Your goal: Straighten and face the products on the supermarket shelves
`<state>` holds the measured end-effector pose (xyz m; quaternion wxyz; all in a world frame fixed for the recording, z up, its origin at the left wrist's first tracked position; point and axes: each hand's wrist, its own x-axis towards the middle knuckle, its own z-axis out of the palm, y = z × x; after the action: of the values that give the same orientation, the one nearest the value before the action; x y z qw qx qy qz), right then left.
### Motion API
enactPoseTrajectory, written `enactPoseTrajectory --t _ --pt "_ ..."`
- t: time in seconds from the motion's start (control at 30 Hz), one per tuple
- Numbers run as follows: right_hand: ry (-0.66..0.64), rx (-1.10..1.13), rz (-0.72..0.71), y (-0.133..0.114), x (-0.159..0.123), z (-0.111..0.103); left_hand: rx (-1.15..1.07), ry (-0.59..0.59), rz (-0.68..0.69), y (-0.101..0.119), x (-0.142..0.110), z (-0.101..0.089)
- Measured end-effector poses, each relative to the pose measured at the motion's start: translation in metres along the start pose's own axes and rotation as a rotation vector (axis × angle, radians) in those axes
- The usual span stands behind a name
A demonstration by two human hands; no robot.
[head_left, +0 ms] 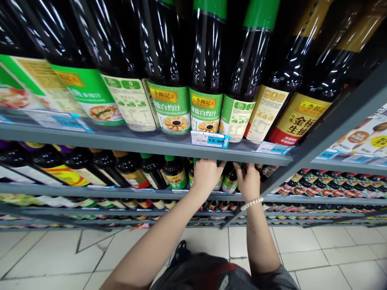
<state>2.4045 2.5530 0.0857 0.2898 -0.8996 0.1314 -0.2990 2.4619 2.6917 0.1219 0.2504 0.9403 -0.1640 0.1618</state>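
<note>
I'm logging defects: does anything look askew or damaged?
On the upper shelf, a green-capped bottle looks turned: its label panel differs from the two bottles left of it. A dark angular line marks the floor; crack or stain, unclear. No spill shows near the left hand or right hand.

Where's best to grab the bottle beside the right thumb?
Probably the upper part of the bottle, from the front: it narrows above its label, and the shelf overhead seems to leave little room to come from above.
</note>
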Motion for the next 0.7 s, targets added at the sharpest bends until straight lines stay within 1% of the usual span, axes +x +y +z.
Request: enactPoseTrajectory --t 0.13,0.2,0.23,0.3,0.4,0.5,0.57,0.7 --pt "-0.006 -0.018 -0.006 0.001 0.000 0.000 -0.051 -0.166 0.143 -0.009 0.005 -0.004" --pt "-0.007 -0.029 -0.010 0.002 0.000 0.000 -0.047 -0.180 0.167 -0.010 0.005 -0.003" --pt "-0.006 -0.031 -0.013 0.002 0.001 0.000 -0.023 -0.166 0.157 -0.009 0.004 -0.001" --pt "-0.007 -0.041 -0.017 0.002 0.001 0.000 0.061 -0.150 0.095 -0.005 0.000 0.003" --pt "-0.052 -0.139 0.009 -0.003 0.000 -0.002 0.167 -0.179 0.012 0.001 -0.004 0.009" --pt "-0.123 -0.327 0.028 -0.011 0.000 -0.006 0.195 -0.189 0.019 0.003 -0.005 0.011" --pt "-0.169 -0.434 0.011 -0.017 0.003 -0.010 0.204 -0.189 0.010 0.003 -0.005 0.011" --pt "-0.269 -0.538 -0.015 -0.026 0.010 -0.015 0.216 -0.183 -0.002 0.003 -0.007 0.012"
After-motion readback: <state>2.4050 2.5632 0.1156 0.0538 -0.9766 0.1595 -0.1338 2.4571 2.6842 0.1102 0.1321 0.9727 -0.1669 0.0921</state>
